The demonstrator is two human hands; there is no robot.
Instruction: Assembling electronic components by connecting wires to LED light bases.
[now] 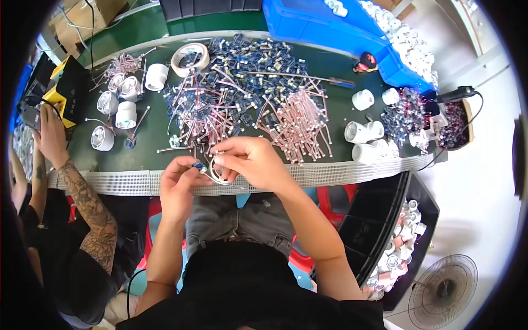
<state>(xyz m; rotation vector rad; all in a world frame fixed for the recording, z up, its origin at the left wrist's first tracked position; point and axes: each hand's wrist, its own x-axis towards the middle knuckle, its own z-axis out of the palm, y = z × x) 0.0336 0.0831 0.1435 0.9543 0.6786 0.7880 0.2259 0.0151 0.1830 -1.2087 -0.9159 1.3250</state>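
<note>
Over the table's near edge, my left hand (180, 184) pinches a small blue circuit board (199, 166) between thumb and fingers. Close beside it, my right hand (254, 160) is closed with thumb and forefinger on a thin white cable (213, 171), which curves down between the two hands. Whether the cable is joined to the board is too small to tell. Just beyond my hands lie a heap of blue circuit boards (242, 60) and, to the right, a pile of pink-and-white wire leads (297, 124). More leads lie mixed among the boards.
A roll of tape (202, 50) and several white round housings (126, 114) are at the left. A screwdriver (342, 83) rests across the heap. Blue bins (324, 27) stand at the back; a black crate (421, 220) of white parts is lower right. A co-worker's tattooed arm (88, 198) reaches in left.
</note>
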